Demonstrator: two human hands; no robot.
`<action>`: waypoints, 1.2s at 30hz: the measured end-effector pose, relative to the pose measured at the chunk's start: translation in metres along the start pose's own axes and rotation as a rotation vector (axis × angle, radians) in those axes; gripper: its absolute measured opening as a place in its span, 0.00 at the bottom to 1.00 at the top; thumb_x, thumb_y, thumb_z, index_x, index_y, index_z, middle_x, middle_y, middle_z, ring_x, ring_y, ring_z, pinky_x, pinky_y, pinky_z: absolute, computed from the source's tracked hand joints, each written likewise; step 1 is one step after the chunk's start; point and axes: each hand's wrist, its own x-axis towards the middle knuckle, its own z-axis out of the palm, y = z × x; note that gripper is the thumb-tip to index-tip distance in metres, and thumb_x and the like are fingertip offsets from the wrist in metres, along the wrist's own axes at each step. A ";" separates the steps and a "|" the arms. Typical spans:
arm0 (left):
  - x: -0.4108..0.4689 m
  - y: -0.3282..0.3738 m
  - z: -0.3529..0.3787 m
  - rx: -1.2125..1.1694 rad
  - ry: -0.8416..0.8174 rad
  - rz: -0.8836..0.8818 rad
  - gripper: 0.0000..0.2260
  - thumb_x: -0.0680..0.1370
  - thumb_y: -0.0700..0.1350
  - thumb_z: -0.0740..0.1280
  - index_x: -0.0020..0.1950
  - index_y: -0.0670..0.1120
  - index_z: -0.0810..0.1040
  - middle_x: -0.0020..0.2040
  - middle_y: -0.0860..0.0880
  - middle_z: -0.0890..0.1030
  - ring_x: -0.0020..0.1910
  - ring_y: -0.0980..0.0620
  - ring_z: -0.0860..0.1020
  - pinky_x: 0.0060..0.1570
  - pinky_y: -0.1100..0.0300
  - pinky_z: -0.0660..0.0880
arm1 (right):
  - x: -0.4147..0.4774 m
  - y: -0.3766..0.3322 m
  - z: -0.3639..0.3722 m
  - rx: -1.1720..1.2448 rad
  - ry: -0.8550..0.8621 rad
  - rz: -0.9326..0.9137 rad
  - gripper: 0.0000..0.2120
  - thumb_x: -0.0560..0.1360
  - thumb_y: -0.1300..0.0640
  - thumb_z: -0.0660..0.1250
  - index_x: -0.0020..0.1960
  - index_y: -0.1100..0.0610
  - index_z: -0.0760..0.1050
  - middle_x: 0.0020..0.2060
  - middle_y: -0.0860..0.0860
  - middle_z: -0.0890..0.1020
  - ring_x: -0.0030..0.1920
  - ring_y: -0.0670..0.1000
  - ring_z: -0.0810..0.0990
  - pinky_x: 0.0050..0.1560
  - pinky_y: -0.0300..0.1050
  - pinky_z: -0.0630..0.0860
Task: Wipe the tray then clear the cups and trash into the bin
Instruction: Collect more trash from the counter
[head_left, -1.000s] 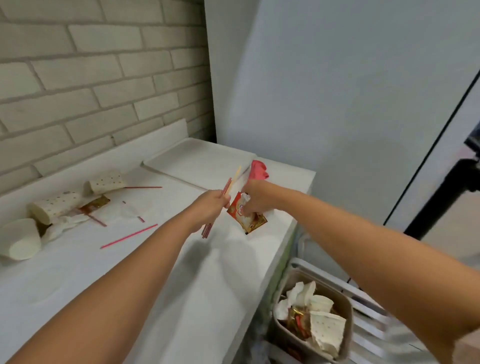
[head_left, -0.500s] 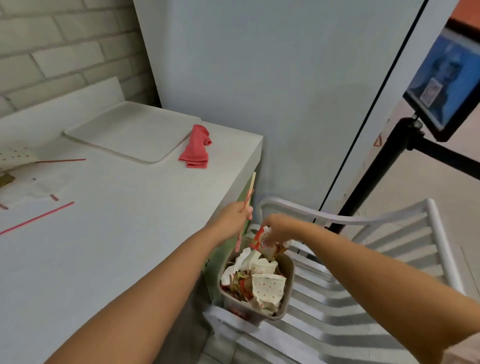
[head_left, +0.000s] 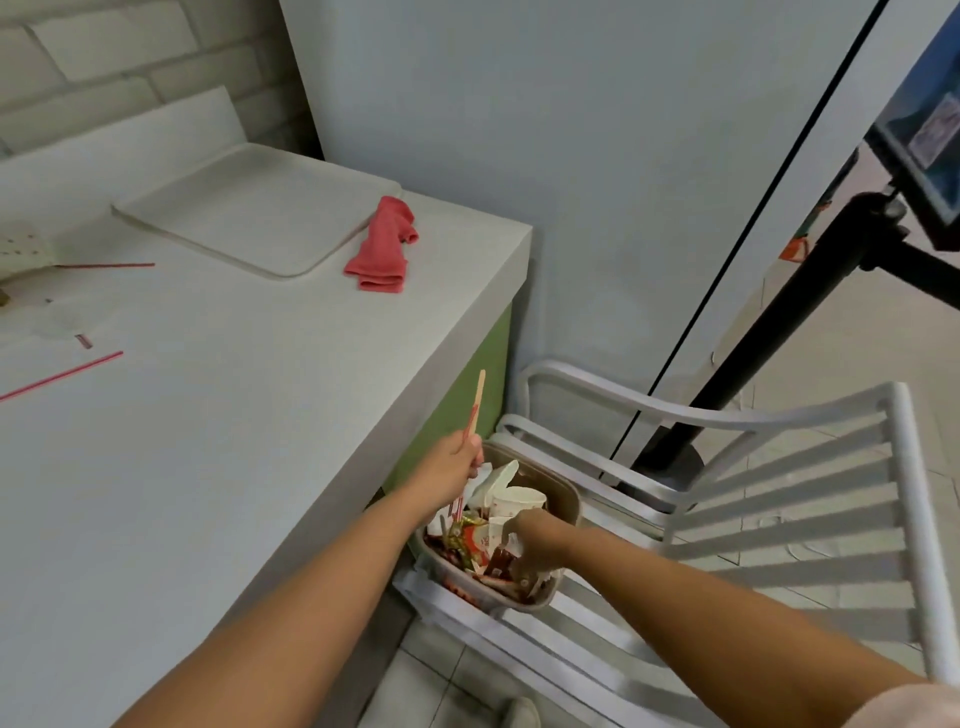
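Head view: pinching wooden stirrer (head_left: 480, 389) and red straws (head_left: 471, 422) in left hand (head_left: 457, 462) just over bin (head_left: 569, 493) on chair (head_left: 779, 519), probably to drop them in. Reaching right hand (head_left: 535, 540) down among the trash, likely packing it; cannot tell its grip. Tray (head_left: 249, 223), cloth (head_left: 382, 249), loose straw (head_left: 62, 374) left on counter (head_left: 234, 415)

Counter top (head_left: 234, 441): matt white, smooth. Tray (head_left: 249, 213): pale plastic, faint sheen. Cloth (head_left: 382, 249): red ribbed fabric. Stirrer (head_left: 480, 389): bare wood. Cups (head_left: 517, 501): printed paper, crumpled. Bin (head_left: 569, 499): smooth brown plastic. Chair (head_left: 779, 519): white, semi-gloss. Wall (head_left: 104, 47): rough painted brick.
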 end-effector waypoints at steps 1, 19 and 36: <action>0.002 -0.003 0.002 -0.010 0.006 -0.006 0.14 0.83 0.48 0.51 0.41 0.47 0.70 0.40 0.49 0.72 0.42 0.52 0.71 0.43 0.60 0.69 | 0.000 0.003 -0.002 0.015 0.012 -0.009 0.24 0.75 0.58 0.67 0.70 0.58 0.68 0.63 0.57 0.75 0.62 0.56 0.74 0.61 0.45 0.72; 0.016 -0.013 0.009 0.124 0.100 0.093 0.14 0.82 0.49 0.52 0.38 0.52 0.68 0.49 0.48 0.70 0.48 0.51 0.71 0.56 0.54 0.70 | 0.037 0.057 -0.023 0.498 0.608 0.206 0.14 0.81 0.56 0.56 0.59 0.63 0.74 0.60 0.58 0.68 0.46 0.52 0.73 0.54 0.43 0.70; 0.027 -0.009 0.004 0.088 -0.056 0.044 0.10 0.83 0.45 0.53 0.49 0.43 0.72 0.36 0.50 0.70 0.32 0.55 0.69 0.36 0.62 0.68 | -0.006 0.015 -0.103 0.972 0.138 -0.364 0.05 0.77 0.62 0.63 0.49 0.55 0.77 0.36 0.48 0.76 0.30 0.43 0.71 0.32 0.34 0.70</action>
